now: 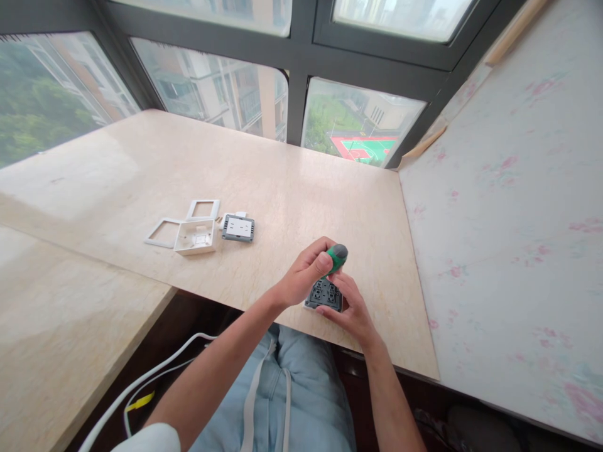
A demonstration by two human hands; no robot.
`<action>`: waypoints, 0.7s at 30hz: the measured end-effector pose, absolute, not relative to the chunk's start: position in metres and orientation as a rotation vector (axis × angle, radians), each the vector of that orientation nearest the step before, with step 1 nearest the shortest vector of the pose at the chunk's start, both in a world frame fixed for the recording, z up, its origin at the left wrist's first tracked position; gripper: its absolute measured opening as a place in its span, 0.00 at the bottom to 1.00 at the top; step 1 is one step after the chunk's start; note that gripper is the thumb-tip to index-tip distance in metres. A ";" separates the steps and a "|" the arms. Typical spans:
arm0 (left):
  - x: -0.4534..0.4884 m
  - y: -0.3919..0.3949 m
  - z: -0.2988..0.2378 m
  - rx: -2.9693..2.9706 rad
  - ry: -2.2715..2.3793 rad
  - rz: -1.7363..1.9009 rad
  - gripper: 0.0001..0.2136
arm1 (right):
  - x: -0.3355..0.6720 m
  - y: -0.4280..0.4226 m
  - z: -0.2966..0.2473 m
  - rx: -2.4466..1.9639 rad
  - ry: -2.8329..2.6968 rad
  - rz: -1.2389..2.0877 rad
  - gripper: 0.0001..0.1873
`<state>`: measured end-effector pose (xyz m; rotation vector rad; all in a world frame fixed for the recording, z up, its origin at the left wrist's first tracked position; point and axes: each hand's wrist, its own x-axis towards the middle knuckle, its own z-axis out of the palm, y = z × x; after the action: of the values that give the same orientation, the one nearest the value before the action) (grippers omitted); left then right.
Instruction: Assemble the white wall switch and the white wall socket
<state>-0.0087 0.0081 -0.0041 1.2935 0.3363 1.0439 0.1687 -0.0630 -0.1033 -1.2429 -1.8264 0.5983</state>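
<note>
My left hand (305,271) is wrapped round the green and black handle of a screwdriver (337,256), which stands over a dark switch module (323,296). The screwdriver's tip is hidden by my fingers. My right hand (353,309) grips the module's right side, thumb at the near edge and fingers at the far edge. The module lies near the front edge of the stone sill, its dark face with several slots turned up and a bit of white frame showing underneath.
To the left on the sill (292,207) sit a white mounting box (195,245), two white frames (162,233) and a socket module (238,227), with small screws beside them. Windows rise behind; a papered wall (509,238) bounds the right. A white cable (141,371) hangs below the left edge.
</note>
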 end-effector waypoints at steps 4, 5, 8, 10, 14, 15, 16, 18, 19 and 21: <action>-0.011 0.005 0.001 1.291 0.393 1.005 0.24 | 0.169 -0.063 -0.104 -1.233 -1.843 0.581 0.34; -0.010 0.005 0.002 1.279 0.388 1.009 0.23 | 0.169 -0.063 -0.104 -1.228 -1.845 0.577 0.34; -0.008 0.007 0.001 1.218 0.349 1.058 0.22 | 0.168 -0.063 -0.102 -1.222 -1.845 0.574 0.35; -0.008 0.009 -0.001 1.159 0.320 1.086 0.22 | 0.168 -0.063 -0.100 -1.222 -1.845 0.576 0.35; -0.009 0.015 -0.006 1.052 0.268 1.072 0.23 | 0.168 -0.063 -0.099 -1.220 -1.839 0.593 0.34; -0.009 0.017 -0.007 1.034 0.255 1.067 0.23 | 0.168 -0.063 -0.099 -1.224 -1.837 0.602 0.34; -0.009 0.018 -0.008 1.025 0.240 1.065 0.23 | 0.168 -0.063 -0.099 -1.230 -1.833 0.611 0.34; -0.009 0.020 -0.010 1.039 0.194 1.079 0.25 | 0.168 -0.063 -0.100 -1.239 -1.822 0.625 0.34; -0.008 0.020 -0.011 1.058 0.173 1.090 0.25 | 0.168 -0.063 -0.101 -1.241 -1.817 0.630 0.34; -0.007 0.019 -0.012 1.092 0.159 1.105 0.24 | 0.168 -0.064 -0.102 -1.238 -1.814 0.633 0.34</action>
<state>-0.0071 0.0191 -0.0118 1.0921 0.1588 1.1053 0.1680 -0.0637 -0.1022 -1.2384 -1.8135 0.6330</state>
